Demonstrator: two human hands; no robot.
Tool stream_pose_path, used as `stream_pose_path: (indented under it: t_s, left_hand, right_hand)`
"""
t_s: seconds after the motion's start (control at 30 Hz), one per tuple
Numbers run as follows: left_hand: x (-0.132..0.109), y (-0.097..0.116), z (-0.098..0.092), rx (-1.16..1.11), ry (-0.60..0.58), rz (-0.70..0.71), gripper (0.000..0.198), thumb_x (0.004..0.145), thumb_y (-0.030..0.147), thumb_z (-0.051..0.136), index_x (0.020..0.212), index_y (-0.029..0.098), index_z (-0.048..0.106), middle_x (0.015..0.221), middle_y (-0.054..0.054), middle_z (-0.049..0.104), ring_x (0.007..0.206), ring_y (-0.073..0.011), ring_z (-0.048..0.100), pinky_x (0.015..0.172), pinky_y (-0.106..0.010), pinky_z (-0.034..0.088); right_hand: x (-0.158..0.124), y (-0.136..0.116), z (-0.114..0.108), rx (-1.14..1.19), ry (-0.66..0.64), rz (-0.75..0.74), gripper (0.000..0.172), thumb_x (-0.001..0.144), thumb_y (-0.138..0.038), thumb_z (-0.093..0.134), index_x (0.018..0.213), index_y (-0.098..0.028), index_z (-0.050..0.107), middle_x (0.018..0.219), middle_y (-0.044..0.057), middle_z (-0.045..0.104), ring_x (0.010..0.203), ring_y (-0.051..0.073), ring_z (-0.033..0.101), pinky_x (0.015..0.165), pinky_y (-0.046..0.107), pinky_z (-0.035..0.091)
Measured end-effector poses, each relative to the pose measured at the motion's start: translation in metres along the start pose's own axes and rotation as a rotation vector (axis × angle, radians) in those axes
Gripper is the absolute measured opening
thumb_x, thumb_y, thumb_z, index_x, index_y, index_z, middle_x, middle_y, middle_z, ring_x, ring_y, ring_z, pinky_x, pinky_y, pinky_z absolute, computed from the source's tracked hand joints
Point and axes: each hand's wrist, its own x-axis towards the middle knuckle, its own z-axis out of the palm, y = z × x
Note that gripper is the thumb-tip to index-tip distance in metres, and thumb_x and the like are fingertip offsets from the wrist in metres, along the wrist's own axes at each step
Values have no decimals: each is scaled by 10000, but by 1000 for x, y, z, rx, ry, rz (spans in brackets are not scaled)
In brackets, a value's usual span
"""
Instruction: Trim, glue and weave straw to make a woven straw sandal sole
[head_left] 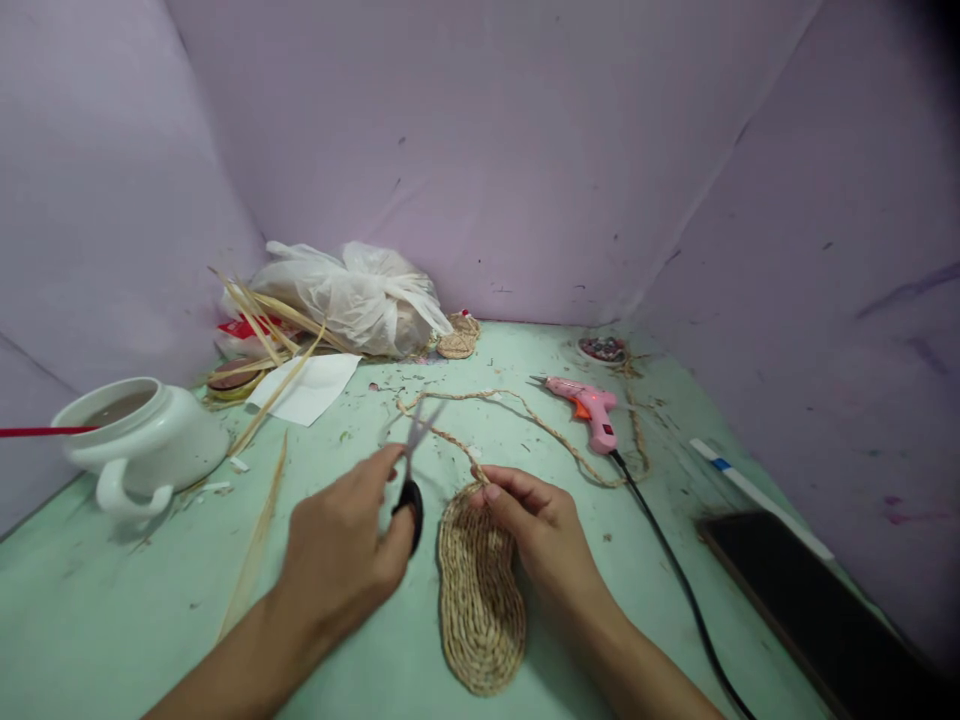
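My left hand (349,530) is closed on the black handles of a pair of scissors (410,490), whose blades are parted and point away from me. A coiled, sole-shaped piece of braided straw (482,610) lies in front of me. At its far end my right hand (544,520) pinches the braid between thumb and fingers. From there the loose straw cord (540,425) runs out over the table in a wide loop, passing near the scissor blades. Whether the blades touch the cord I cannot tell.
A pink glue gun (589,405) lies at right, its black cable (690,590) trailing toward me. A dark flat device (802,610) rests near the right wall. At left stand a white pot (180,440), white paper (307,388), straw strips (259,530) and a plastic bag (352,295).
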Motion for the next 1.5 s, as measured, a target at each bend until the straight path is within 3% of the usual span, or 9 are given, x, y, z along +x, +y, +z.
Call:
stream_pose_path:
  t_s: [0.23,0.37,0.6,0.73,0.8,0.87,1.03,1.23,1.5]
  left_hand:
    - [23,-30,-33,408,-70,-286,279,780,368,390,963,264,574,749,-73,665,655,-304,624,459,-308,340]
    - [24,-57,-33,560,-182,-270,235,785,331,373,740,213,571,678,-121,649,615,-319,619,428,-304,309]
    - [32,-77,-19,485,-203,-175,187,772,248,423,702,178,582,704,-144,635,691,-317,609,487,-330,366]
    - [27,-59,-21,418,83,-126,285,833,234,366,766,160,633,833,-152,649,878,-342,562,597,-393,435]
    - [23,-43,-18,265,330,54,271,851,214,382,949,142,624,986,-128,643,969,-286,529,771,-407,442]
    - [19,-26,-12,152,373,301,277,840,160,407,1037,161,602,1100,-96,615,1024,-247,496,884,-410,393]
    - [19,3,6,52,126,446,268,849,155,396,889,188,659,902,-71,645,912,-235,521,829,-419,355]
    - [28,3,16,-344,-391,-10,196,753,234,477,711,169,657,622,-7,595,601,-144,507,573,-254,347]
    - [27,-1,37,-560,-511,-214,263,710,355,498,529,165,518,433,46,425,443,-95,351,456,-223,248]
  right_hand:
    - [2,-4,-2,91,-6,51,227,607,-301,690,779,-151,683,603,5,637,604,141,553,643,276,414]
    - [1,-3,-3,87,-3,47,234,618,-306,695,786,-144,677,624,16,638,609,143,553,640,276,418]
    - [3,-4,-4,89,-6,62,261,592,-311,711,791,-148,672,613,12,641,609,147,555,649,283,417]
    - [3,-2,-4,-2,-58,7,211,622,-315,674,760,-155,675,611,5,618,624,148,538,651,280,396]
    - [2,0,-5,-81,-107,-17,187,649,-315,645,748,-159,673,606,1,602,616,147,523,632,276,382]
    - [0,1,-5,-145,-161,-27,175,678,-316,610,740,-161,664,598,-4,583,597,142,504,605,271,364]
    - [2,-6,-8,-227,-261,-66,169,687,-321,569,679,-168,640,587,-6,570,580,141,486,584,273,349]
    - [24,-14,-40,-398,-31,-91,217,651,-309,566,793,-195,684,826,43,672,730,186,575,650,297,419]
    - [21,-5,-50,-494,-181,123,96,561,-129,584,552,-183,663,469,-20,579,447,118,488,406,215,321]
